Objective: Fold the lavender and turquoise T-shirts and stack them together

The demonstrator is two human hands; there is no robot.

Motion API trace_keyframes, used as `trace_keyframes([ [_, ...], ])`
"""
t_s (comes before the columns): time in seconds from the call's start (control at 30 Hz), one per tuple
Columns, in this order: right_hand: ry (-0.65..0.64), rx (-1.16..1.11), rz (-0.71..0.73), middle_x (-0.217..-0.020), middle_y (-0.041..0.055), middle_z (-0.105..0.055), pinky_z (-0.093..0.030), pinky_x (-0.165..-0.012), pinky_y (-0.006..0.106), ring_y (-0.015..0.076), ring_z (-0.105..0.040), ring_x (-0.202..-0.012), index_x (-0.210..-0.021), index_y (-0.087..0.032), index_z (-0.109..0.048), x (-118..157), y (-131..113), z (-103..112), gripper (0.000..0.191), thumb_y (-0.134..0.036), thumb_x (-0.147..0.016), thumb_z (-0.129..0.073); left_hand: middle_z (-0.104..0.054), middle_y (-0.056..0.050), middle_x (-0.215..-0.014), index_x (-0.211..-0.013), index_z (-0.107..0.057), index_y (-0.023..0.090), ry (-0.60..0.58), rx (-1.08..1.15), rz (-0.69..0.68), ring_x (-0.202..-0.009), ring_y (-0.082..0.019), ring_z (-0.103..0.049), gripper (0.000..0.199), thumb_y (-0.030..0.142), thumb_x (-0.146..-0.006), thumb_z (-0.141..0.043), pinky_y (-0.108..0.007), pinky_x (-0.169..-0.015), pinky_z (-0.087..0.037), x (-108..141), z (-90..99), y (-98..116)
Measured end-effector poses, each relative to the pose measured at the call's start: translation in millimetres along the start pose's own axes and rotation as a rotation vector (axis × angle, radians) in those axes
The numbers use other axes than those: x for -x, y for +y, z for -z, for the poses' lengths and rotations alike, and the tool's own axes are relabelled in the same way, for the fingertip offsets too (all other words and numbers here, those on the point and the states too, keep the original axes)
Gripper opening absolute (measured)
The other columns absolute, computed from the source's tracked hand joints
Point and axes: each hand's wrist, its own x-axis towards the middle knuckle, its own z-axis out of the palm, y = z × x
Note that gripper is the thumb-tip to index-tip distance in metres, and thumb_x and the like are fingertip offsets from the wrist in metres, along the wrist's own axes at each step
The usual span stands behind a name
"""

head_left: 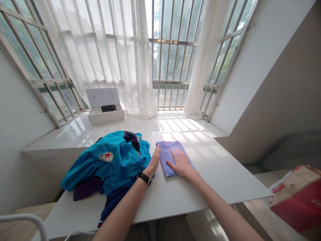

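A purple T-shirt (167,154), folded into a neat rectangle, lies on the white table with its collar at the far end. Flat on top of it, toward its right side, rests my right hand (180,163) with the fingers spread. My left hand (154,158) stands on edge along the shirt's left side, fingers stretched out and touching it; a black wristband (144,178) is on that wrist. Just left of this hand is a loose heap of clothes: a bright blue garment (117,157) with a round red-star badge, plus dark navy and purple pieces.
Behind the table (213,167), an open white box (106,116) holding a black device (108,108) sits on the windowsill. White curtains (100,57) hang before barred windows. A red and tan paper bag (298,197) stands at the lower right, beyond the table's edge.
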Motion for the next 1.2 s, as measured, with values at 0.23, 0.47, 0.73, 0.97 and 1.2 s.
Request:
trace_keyframes([
  [0.23, -0.051, -0.016, 0.065, -0.168, 0.0143, -0.021, -0.014, -0.123, 0.052, 0.0369, -0.015, -0.154, -0.161, -0.019, -0.024, 17, 16, 14, 0.088, -0.070, -0.092, -0.042, -0.052, -0.016, -0.145, -0.133, -0.056, 0.015, 0.035, -0.221, -0.082, -0.138, -0.029, -0.047, 0.049, 0.019, -0.084, -0.056, -0.045, -0.114, -0.042, -2, 5.4, -2],
  [0.47, 0.154, -0.279, 0.088, -0.140, 0.0174, -0.059, -0.043, -0.109, 0.043, 0.0294, -0.058, -0.126, -0.132, -0.016, -0.062, 7, 43, 24, 0.052, -0.049, -0.093, -0.052, -0.062, -0.016, -0.131, -0.124, -0.062, 0.013, 0.039, -0.462, -0.177, -0.130, -0.028, -0.055, 0.045, 0.008, -0.080, -0.054, -0.047, -0.116, -0.039, -3, 18.3, 8],
  [0.73, 0.221, -0.394, 0.355, -0.112, 0.0070, -0.073, -0.049, -0.099, 0.035, 0.0199, -0.067, -0.107, -0.108, -0.021, -0.071, -62, 34, 34, 0.026, -0.022, -0.093, -0.049, -0.066, -0.015, -0.129, -0.125, -0.064, 0.015, 0.062, -0.720, -0.130, -0.124, -0.029, -0.059, 0.044, 0.007, -0.083, -0.051, -0.045, -0.111, -0.043, 0, 23.9, 18],
  [0.97, 0.155, -0.384, 0.463, -0.110, 0.0085, -0.073, -0.048, -0.095, 0.034, 0.0208, -0.065, -0.105, -0.110, -0.020, -0.072, -85, -1, 19, 0.021, -0.025, -0.093, -0.059, -0.067, -0.017, -0.127, -0.123, -0.067, 0.014, 0.034, -0.858, -0.067, -0.117, -0.029, -0.063, 0.038, 0.011, -0.089, -0.048, -0.039, -0.102, -0.047, -13, 23.5, 33],
  [1.2, 0.166, -0.331, 0.456, -0.101, 0.0088, -0.072, -0.048, -0.091, 0.034, 0.0223, -0.064, -0.099, -0.107, -0.019, -0.074, -77, -15, 7, 0.021, -0.029, -0.090, -0.067, -0.074, -0.010, -0.114, -0.111, -0.073, 0.020, -0.002, -0.841, -0.092, -0.109, -0.026, -0.066, 0.033, 0.014, -0.094, -0.045, -0.036, -0.096, -0.050, -15, 22.6, 33],
])
